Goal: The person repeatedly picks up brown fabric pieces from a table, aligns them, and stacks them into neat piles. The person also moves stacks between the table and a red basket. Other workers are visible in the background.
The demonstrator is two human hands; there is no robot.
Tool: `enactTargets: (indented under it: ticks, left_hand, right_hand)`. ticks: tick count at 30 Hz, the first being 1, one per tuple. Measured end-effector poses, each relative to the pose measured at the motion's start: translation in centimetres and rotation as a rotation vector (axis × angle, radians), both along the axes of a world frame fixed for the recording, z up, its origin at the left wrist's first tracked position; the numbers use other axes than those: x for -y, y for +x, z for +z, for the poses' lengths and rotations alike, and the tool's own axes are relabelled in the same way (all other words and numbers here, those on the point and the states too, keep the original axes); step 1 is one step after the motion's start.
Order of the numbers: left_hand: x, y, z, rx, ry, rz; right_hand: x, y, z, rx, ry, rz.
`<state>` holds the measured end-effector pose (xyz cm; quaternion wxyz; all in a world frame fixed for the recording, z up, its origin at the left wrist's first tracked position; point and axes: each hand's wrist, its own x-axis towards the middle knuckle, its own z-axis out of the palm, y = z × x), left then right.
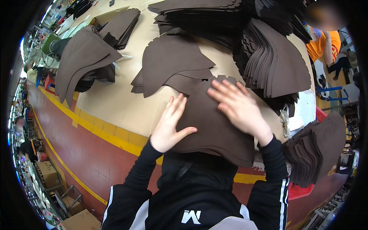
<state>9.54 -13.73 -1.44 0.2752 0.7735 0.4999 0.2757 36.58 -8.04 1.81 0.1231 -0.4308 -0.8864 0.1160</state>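
A dark brown cut piece of sheet material [214,126] with a curved lower edge lies in front of me, overhanging the table's near edge. My left hand [172,124] rests at its left side, fingers spread and thumb on the piece. On its upper right part lies my right hand [237,105], flat with fingers stretched out and slightly blurred. Neither hand grips anything. Just beyond, a few similar brown pieces [170,61] overlap on the table. Whether the piece under my hands is single or layered I cannot tell.
Fanned stacks of brown pieces lie at right [272,61], far back [195,15] and left [82,57]. Another stack [316,149] sits over a red crate [301,191] at lower right. A person in orange [329,44] is beyond the table [111,99].
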Motion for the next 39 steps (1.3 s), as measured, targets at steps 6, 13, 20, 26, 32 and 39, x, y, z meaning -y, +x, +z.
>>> enactTargets:
  ticks: [6, 13, 20, 26, 32, 39]
  left_hand:
    - [0.9, 0.9, 1.1, 0.107, 0.100, -0.043]
    - [-3.6, -3.7, 3.3, 0.533, 0.001, 0.167]
    - [-9.5, -9.0, 3.1, 0.142, 0.300, 0.349]
    - [-0.5, -1.1, 0.8, 0.045, 0.010, 0.005]
    - [0.4, 1.0, 1.0, 0.073, 0.007, 0.059]
    - [-1.3, 0.3, -0.5, 0.305, -0.043, 0.247]
  right_hand:
    - [-1.9, 5.3, -2.5, -0.817, -0.743, -0.520]
    - [7.5, 5.6, 1.4, -0.358, 0.239, -0.358]
    - [8.0, -0.4, 0.2, 0.035, -0.025, 0.340]
    - [-0.5, 1.5, -0.5, -0.045, 0.012, -0.008]
    - [-0.6, 6.0, -4.1, -0.856, -0.680, -0.555]
    - [7.4, 6.6, -0.5, -0.568, -0.075, -0.524]
